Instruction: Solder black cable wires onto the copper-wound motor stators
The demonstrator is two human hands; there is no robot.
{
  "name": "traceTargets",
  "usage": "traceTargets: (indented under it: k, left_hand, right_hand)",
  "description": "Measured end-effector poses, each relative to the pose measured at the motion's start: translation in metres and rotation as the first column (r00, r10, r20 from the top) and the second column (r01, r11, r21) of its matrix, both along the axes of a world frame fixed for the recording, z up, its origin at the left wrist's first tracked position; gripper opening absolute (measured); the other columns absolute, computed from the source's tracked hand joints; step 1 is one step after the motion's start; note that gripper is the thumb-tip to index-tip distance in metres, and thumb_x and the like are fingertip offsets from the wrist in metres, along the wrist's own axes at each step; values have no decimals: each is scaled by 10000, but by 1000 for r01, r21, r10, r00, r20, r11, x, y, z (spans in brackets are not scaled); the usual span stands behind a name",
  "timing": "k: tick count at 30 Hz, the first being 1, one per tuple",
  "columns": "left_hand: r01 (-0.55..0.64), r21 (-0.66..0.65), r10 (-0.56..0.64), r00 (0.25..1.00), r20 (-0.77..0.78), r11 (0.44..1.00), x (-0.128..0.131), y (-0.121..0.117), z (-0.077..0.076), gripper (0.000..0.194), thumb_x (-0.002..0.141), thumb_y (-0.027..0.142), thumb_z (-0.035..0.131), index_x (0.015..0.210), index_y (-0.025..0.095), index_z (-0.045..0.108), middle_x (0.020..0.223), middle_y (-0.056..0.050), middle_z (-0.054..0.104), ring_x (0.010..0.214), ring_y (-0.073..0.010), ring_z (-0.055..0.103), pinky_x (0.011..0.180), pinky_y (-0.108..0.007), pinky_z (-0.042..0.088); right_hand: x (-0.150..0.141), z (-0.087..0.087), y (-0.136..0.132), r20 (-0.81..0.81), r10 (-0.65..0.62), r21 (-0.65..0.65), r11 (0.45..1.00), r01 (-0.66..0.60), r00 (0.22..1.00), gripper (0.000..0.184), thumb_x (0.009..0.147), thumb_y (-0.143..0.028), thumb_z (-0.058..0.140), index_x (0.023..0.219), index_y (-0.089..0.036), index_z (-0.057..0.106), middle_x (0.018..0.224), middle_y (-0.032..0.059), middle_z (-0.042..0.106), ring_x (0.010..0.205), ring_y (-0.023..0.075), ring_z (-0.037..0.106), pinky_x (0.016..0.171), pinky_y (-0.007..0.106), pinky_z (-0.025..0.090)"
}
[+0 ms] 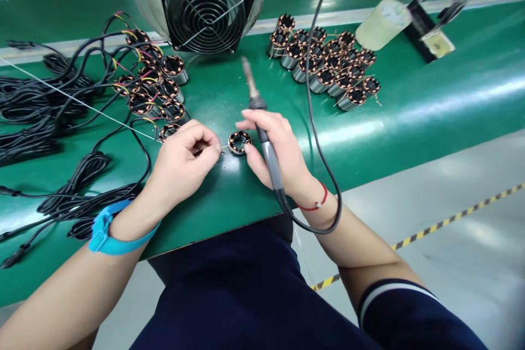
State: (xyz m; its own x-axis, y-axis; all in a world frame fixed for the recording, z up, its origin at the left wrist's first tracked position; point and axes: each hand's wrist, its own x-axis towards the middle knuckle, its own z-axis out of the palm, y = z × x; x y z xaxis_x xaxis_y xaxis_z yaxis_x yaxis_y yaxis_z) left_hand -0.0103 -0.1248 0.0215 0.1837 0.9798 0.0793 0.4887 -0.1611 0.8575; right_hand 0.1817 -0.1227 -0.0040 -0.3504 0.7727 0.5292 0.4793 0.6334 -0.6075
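Note:
A small round motor stator (pixel 239 143) with copper windings lies on the green bench in front of me. My left hand (pixel 187 158) is closed in a pinch just left of it, at thin wire ends by its edge; what sits between the fingertips is too small to make out. A soldering iron (pixel 269 156) rests in my right hand (pixel 276 147), its tip pointing up and away from the stator. The thumb and a fingertip of that hand are at the stator's right side. A blue wrist strap (pixel 110 229) circles my left wrist.
Wired stators (pixel 172 68) with black cable coils (pixel 28 115) fill the left. Several bare stators (pixel 324 79) stand grouped at the back right. A fan (pixel 207 11) stands at the back, a pale solder-like spool (pixel 383 23) right. The iron's black cord (pixel 310 93) hangs across the bench.

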Motion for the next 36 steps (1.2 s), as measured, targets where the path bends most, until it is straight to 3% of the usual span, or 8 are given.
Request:
traceTargets:
  k: [6,12,16,19,22,27,31,36]
  left_hand:
    - [31,-44,-31,1000,-3,999,3,-1,-2,104,764,122,555,685,173,598,733,9,551,707,-117,520,642,-258,401]
    - [48,-36,-49,998,-35,998,6,-3,-2,108,764,136,563,672,176,605,741,3,545,708,-122,516,615,-261,398]
    - [41,-33,-44,995,-89,999,6,-5,-2,101,755,135,571,671,178,609,760,0,544,731,-128,524,624,-264,404]
    - [17,-32,-20,994,-105,999,6,-6,-2,106,759,149,578,668,185,618,767,0,557,774,-136,534,660,-268,413]
    - [-21,-61,17,998,-67,998,8,-6,-2,110,762,161,591,659,184,623,764,1,558,774,-133,535,686,-275,420]
    - [-85,-71,83,996,-32,994,12,-6,-1,104,748,156,622,648,181,629,776,-12,555,768,-137,527,634,-272,410]
    - [-85,-79,83,996,-34,993,13,-7,0,110,750,148,629,647,185,632,777,-8,551,758,-131,522,627,-269,411]
    - [-84,-89,82,996,-34,992,12,-7,-1,112,750,144,629,647,188,637,774,-1,556,759,-128,521,638,-266,410]
  right_hand:
    - [6,-9,0,25,108,-260,961,-98,994,636,837,-232,579,1404,-214,291,1328,116,528,1226,235,543,1018,425,475]
    - [-14,-13,-3,141,135,-151,982,-114,981,524,892,-292,606,1349,-166,381,1214,114,610,1081,235,605,937,398,519]
    - [-14,-9,-2,182,112,-155,984,-84,977,596,879,-329,635,1376,-147,363,1247,127,606,1109,258,611,926,422,527]
    - [-4,-3,-7,98,121,-176,979,-103,988,571,921,-358,551,1419,-211,313,1329,98,566,1198,250,586,986,446,512]
    - [7,0,-19,-50,-43,-188,982,33,998,460,981,-313,424,1426,-267,319,1229,51,633,1116,202,641,1024,437,506]
    - [18,-9,-40,-203,-198,-87,979,184,959,383,949,-355,506,1327,-300,478,1074,38,668,800,169,690,744,372,615]
    - [20,-15,-49,-357,-210,5,974,226,910,281,871,-321,605,1147,-271,612,853,12,674,574,135,622,532,308,558]
    - [18,-10,-54,-453,-208,-38,976,215,867,165,858,-334,591,1003,-285,653,778,8,687,511,144,603,475,306,526]
